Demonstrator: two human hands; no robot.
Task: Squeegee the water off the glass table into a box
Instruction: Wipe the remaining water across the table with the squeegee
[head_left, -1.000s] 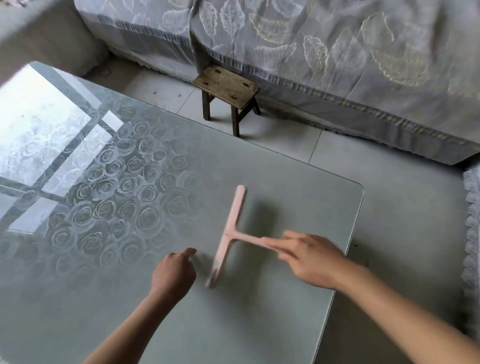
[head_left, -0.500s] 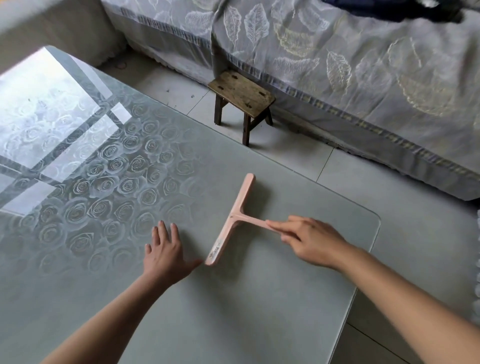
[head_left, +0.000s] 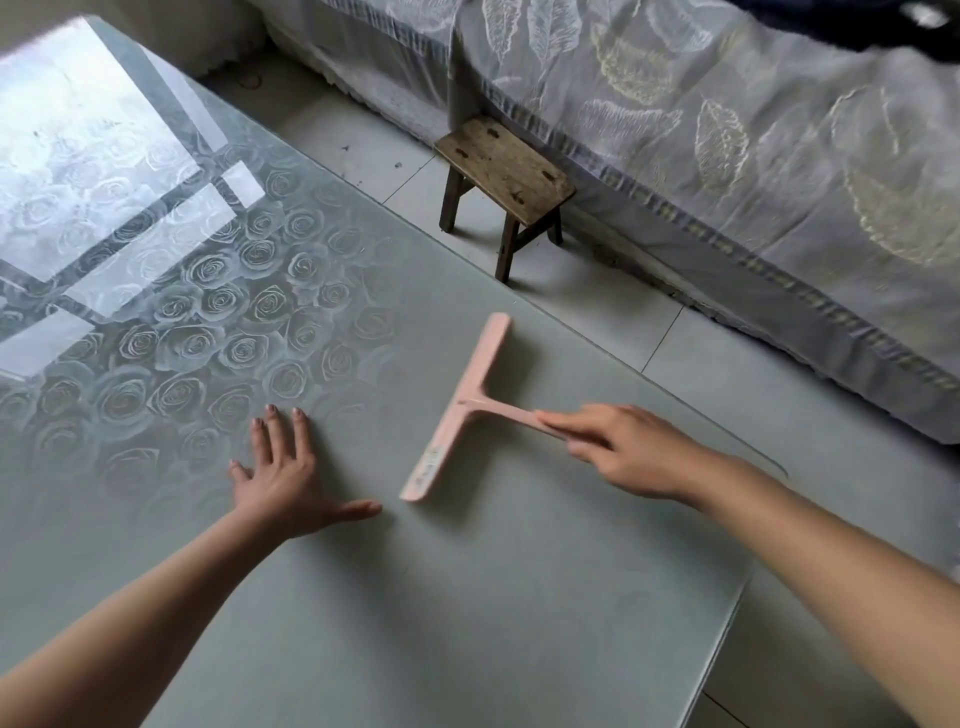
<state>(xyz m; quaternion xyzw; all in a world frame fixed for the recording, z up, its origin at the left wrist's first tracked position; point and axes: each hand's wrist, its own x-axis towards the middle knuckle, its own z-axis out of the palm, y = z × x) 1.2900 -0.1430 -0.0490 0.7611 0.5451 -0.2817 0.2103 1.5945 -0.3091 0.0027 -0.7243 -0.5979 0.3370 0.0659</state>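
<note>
Pink plastic T-shaped squeegee (head_left: 460, 410) sits blade-down mid rose-patterned glass tabletop (head_left: 467, 597). Your right hand (head_left: 628, 447) grips its thin handle; left hand (head_left: 283, 478) lies flat, fingers spread. Probably light, stiff; glass likely slick, so hold handle near crossbar.

Nothing in the view carries text, a brand, a number or a sign that can be read. The pink squeegee (head_left: 457, 410) bears a small pale label (head_left: 430, 466) near the lower end of its blade bar, but its faint marks are too small and blurred to make out.
</note>
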